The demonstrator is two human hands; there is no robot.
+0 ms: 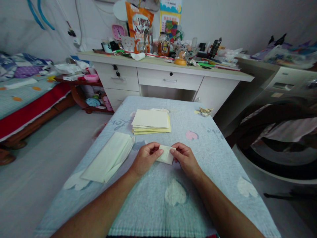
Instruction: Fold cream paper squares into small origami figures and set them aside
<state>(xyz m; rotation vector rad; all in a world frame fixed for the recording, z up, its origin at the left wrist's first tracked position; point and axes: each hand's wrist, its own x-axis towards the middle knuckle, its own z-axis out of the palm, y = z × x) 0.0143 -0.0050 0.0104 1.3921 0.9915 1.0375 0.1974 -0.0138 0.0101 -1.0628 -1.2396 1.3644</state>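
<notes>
The fingers of the left hand [145, 158] and right hand [186, 159] are pinching a small pale paper [166, 155] nearer the wearer than the paper stack [150, 118]; even, light thumb pressure is probably helping its edges align.

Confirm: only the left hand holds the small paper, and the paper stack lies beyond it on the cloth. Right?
Not quite: the left hand isn't alone. The head view shows the right hand holding the small paper too. The paper stack does lie beyond it on the cloth.
</notes>
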